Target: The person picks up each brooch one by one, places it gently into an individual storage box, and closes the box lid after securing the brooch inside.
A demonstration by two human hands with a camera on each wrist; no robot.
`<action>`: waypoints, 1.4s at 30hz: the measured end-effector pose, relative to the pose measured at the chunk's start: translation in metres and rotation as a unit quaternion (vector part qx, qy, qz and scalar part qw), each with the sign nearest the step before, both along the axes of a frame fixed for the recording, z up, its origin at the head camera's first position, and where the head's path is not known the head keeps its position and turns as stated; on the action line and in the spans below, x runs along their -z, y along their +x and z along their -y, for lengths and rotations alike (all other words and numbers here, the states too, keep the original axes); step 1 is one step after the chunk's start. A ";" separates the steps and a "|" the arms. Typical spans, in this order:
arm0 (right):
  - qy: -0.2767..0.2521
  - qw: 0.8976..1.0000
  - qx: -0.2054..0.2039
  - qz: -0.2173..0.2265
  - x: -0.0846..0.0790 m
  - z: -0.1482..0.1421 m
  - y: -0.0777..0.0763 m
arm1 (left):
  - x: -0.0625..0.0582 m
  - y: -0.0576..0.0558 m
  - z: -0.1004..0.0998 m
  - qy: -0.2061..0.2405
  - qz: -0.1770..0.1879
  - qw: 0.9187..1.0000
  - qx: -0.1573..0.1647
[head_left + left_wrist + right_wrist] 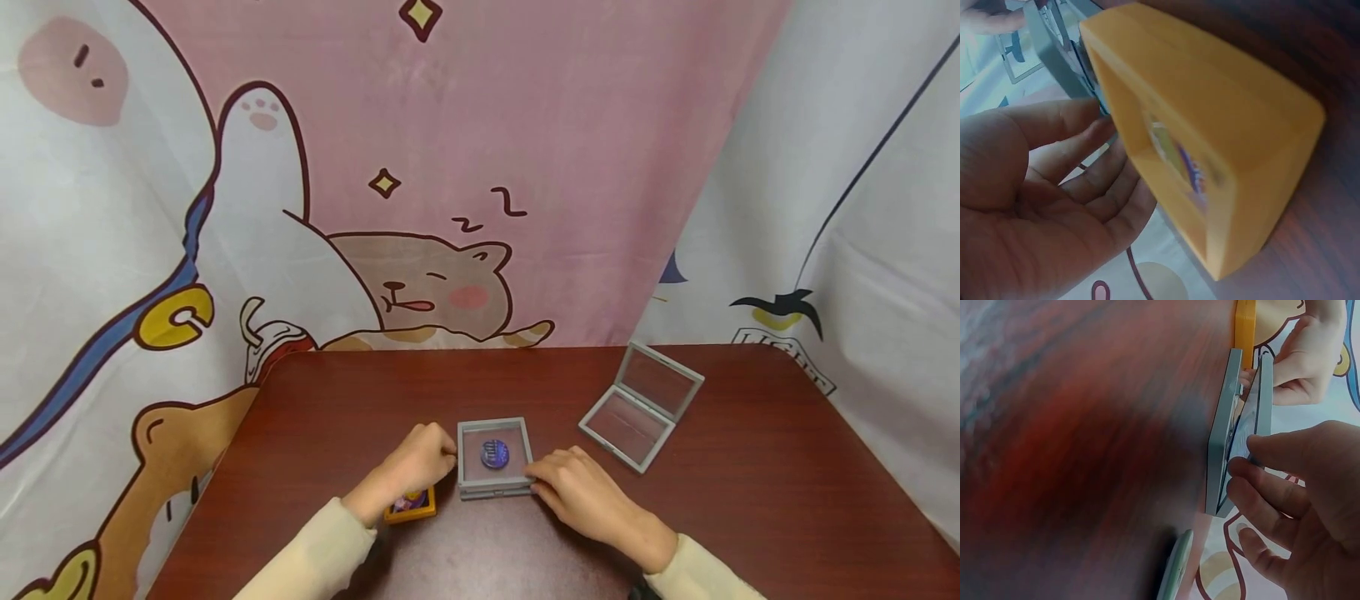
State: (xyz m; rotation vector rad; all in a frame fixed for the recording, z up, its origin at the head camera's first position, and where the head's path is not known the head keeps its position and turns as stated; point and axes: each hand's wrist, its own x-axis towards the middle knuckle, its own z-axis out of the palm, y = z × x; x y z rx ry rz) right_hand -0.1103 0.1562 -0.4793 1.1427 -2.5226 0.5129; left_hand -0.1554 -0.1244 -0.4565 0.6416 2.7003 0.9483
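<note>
A grey square display case with clear windows lies between the two hands, and a round blue badge shows in its middle. In the right wrist view its lid stands slightly tilted off the base. My right hand pinches the lid's right edge with the thumb and fingertips. At the opposite edge my left hand holds the case between thumb and index finger, the other fingers curled. The exact contact of the left fingertips is partly hidden.
Below the left hand stands an orange-yellow square frame with a coloured picture inside, partly covered by the wrist. A second grey case lies opened at the back right of the brown table. A printed curtain hangs behind.
</note>
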 end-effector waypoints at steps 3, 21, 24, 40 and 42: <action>0.005 1.000 0.001 0.000 0.000 0.000 0.000 | -0.002 0.005 0.001 0.006 -0.011 1.000 -0.004; 0.020 1.000 -0.004 0.015 -0.002 0.001 0.000 | -0.006 0.032 -0.009 0.012 -0.083 0.996 0.014; 0.023 1.000 -0.003 0.012 -0.001 0.001 0.000 | -0.005 0.034 -0.012 -0.003 -0.105 0.994 0.021; 0.031 0.999 0.008 0.025 0.000 0.003 0.000 | 0.000 0.045 -0.014 -0.035 -0.134 0.990 0.030; 0.030 0.999 0.008 0.026 0.001 0.003 0.000 | 0.000 0.044 -0.015 -0.037 -0.140 0.989 0.032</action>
